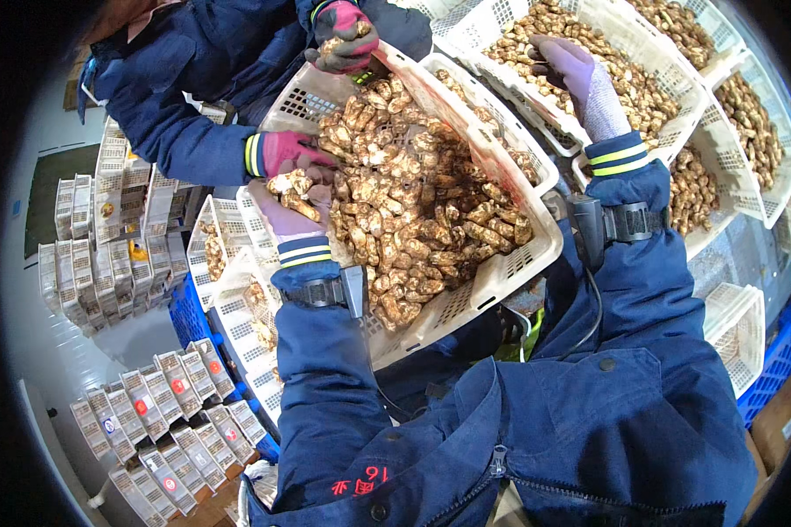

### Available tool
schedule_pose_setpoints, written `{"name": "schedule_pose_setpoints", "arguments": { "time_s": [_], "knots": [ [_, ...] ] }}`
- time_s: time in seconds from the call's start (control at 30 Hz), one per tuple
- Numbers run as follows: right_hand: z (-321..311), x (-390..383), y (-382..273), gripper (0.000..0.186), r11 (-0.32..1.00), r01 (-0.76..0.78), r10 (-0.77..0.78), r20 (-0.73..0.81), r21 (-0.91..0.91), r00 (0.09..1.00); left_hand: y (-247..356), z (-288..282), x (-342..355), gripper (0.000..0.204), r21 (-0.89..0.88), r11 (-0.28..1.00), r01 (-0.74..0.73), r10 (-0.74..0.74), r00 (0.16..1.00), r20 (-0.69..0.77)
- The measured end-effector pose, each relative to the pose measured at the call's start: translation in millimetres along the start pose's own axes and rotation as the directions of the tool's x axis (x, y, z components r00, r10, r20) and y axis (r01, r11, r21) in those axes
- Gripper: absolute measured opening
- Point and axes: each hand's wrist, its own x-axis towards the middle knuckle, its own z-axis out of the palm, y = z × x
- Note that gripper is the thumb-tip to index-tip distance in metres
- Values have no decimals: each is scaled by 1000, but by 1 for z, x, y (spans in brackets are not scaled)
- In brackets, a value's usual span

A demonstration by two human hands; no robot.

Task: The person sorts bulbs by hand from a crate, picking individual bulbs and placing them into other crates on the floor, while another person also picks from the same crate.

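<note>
A large white crate (431, 329) of brown-and-cream mushrooms (404, 211) is tilted in front of me. At its left side, my left hand (294, 215), in a light purple glove, is closed around a few mushrooms (292, 186). My right hand (580, 75), gloved likewise, reaches over another white crate (677, 114) at the upper right. Its fingers are apart above the mushrooms (628, 66) there, and I see nothing held in them. A co-worker's pink-gloved hand (294, 154) touches the near pile; their other hand (347, 39) holds mushrooms over the crate's far edge.
More mushroom-filled crates (751, 132) stand at the right. Smaller white crates (246, 307) sit left of the large one, by a blue crate (185, 312). Stacks of white crates (114, 228) fill the left side. Another white crate (736, 338) lies at the lower right.
</note>
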Motion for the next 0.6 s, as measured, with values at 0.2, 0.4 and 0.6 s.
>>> {"name": "schedule_pose_setpoints", "arguments": {
  "time_s": [0.2,0.4,0.6],
  "knots": [
    [5,-6,-5,36,999,-53,53,-9,4,999,-11,-17,20,20,235,947,220,-268,943,197],
    [5,2,-6,36,998,-54,55,-36,16,998,-38,-4,15,45,-20,986,166,-164,984,69],
    [19,-11,-33,33,932,106,-125,-33,-346,992,-37,12,2,39,102,995,-4,7,999,-31]
  ]
}}
